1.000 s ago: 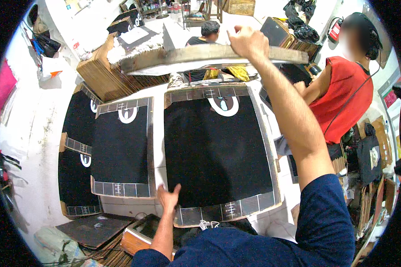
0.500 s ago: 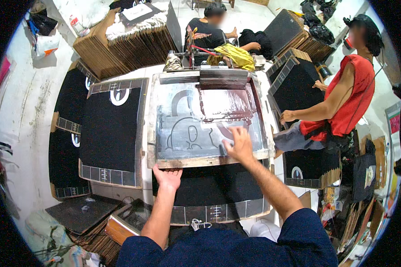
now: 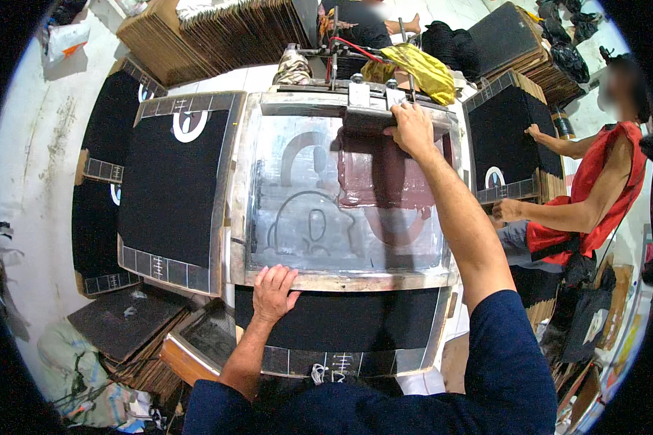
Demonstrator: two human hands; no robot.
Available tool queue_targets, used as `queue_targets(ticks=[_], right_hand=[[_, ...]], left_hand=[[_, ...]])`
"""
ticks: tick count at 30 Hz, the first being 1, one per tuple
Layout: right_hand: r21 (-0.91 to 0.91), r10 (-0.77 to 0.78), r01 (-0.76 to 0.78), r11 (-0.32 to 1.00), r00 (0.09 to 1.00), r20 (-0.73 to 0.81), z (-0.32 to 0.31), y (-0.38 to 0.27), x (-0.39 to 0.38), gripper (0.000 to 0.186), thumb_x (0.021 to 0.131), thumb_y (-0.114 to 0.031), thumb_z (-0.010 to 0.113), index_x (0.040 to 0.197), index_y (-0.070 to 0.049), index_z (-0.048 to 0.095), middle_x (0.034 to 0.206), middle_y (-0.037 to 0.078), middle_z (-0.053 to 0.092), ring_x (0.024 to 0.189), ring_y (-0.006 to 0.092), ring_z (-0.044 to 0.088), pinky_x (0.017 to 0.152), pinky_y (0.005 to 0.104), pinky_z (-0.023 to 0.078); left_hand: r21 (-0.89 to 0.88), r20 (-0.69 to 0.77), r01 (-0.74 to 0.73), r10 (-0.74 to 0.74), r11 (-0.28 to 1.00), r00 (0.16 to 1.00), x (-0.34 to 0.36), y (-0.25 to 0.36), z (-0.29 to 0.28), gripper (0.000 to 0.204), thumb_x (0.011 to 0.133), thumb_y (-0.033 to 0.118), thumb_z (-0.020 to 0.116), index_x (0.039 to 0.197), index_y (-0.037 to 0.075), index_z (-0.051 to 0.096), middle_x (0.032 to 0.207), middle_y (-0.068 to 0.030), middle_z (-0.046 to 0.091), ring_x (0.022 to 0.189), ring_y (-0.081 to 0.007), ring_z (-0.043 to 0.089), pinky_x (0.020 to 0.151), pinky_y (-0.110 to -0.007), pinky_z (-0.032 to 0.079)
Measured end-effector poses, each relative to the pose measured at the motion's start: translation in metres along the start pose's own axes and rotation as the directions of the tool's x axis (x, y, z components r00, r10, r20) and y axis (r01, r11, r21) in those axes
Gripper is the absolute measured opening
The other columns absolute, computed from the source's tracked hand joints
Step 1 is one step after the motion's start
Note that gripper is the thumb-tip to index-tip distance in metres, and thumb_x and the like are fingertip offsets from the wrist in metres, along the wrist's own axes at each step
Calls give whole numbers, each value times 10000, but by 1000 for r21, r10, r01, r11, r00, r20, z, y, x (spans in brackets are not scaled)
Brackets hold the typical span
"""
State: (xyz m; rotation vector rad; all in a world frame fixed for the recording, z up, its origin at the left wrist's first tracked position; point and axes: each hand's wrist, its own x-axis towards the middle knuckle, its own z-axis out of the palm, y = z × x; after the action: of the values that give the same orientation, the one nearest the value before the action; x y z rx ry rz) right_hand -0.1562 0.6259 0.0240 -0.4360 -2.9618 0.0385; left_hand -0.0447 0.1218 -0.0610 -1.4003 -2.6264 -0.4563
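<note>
A wooden-framed printing screen [image 3: 341,279] lies flat over a black board [image 3: 341,326]. Its grey mesh shows a faint outlined figure and a patch of dark red ink [image 3: 384,181]. My left hand [image 3: 274,291] presses down on the frame's near edge, fingers spread. At the far end of the screen my right hand [image 3: 412,129] grips a squeegee [image 3: 370,119], just above the ink patch.
Black boards with white round prints [image 3: 174,181] lie to the left. A person in a red sleeveless top [image 3: 588,210] stands at the right, hands on another black board [image 3: 504,145]. Stacks of brown boards [image 3: 218,36] sit at the back, and a yellow cloth [image 3: 421,69].
The raised screen came down flat onto the black board. My right hand moved from the frame to the far end and took hold of the squeegee. My left hand went onto the frame's near edge.
</note>
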Motion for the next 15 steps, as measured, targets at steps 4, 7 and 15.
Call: queue_targets(ticks=[4,7,15], right_hand=[[49,-39,40,998,999,-35,-7,3,-7,403,826,-252,820,1158,-98,651,1148,83,690,1106,302,631,932,466,461],[22,-59,64,998,981,-185,-2,3,-2,335,845,-225,794,1117,-101,643,1077,68,689,1069,296,633,922,466,458],[-61,-51,35,998,958,-283,16,-29,-74,271,783,-59,692,1033,-141,627,974,58,630,971,284,614,833,445,449]], left_hand=[[-17,-8,21,-21,1000,1000,-5,5,6,685,704,275,832,1345,159,620,1302,-41,597,1297,-226,540,1181,-474,330],[-13,-9,17,-17,1000,1000,-4,4,5,655,723,267,809,1340,152,620,1303,-42,600,1293,-225,543,1180,-474,331],[-27,5,39,-39,999,999,-5,3,5,622,742,241,785,1336,147,624,1291,-38,617,1285,-227,554,1169,-473,336]])
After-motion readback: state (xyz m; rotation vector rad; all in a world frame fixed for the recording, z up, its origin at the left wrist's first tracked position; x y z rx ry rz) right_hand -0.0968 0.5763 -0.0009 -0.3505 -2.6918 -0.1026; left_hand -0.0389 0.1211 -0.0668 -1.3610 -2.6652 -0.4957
